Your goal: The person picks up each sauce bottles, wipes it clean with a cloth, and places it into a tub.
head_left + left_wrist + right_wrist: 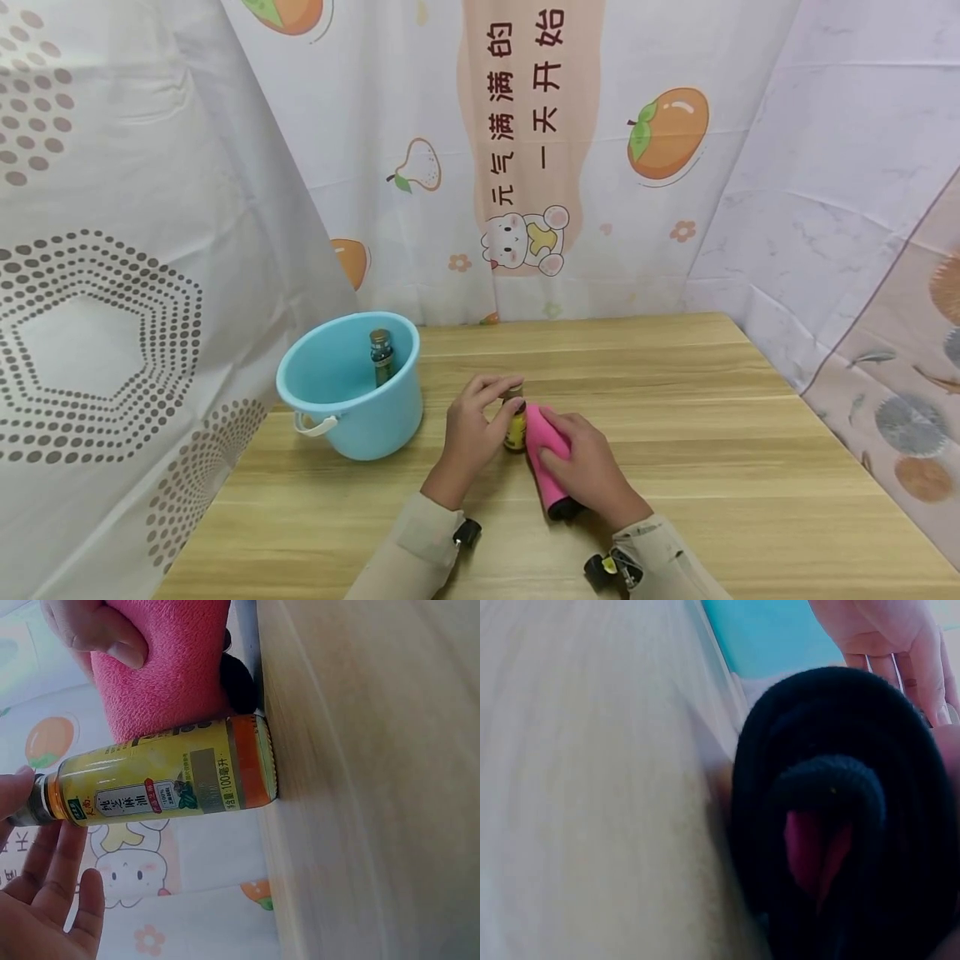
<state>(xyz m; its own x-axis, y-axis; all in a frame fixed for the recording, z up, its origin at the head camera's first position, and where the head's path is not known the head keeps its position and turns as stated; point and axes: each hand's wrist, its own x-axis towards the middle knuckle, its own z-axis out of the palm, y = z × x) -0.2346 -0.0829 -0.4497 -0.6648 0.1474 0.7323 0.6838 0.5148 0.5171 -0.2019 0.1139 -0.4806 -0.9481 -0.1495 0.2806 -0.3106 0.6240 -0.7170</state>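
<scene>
A small glass bottle of sesame oil [515, 431] with a yellow label stands upright on the wooden table. My left hand [477, 423] pinches it at the cap, thumb on one side and fingers on the other, as the left wrist view shows. My right hand [588, 465] grips a rolled pink cloth [543, 454] with a black edge. In the left wrist view the cloth's pink end [161, 671] presses against the side of the bottle [150, 780]. The right wrist view faces the black rolled end [832, 720]; the right fingers are mostly hidden there.
A light blue bucket [375, 427] with a white handle stands at the left of the table [675, 392]. Inside it leans a dark bottle with a gold cap [382, 358]. Printed curtains [427, 92] hang behind the table and along both sides.
</scene>
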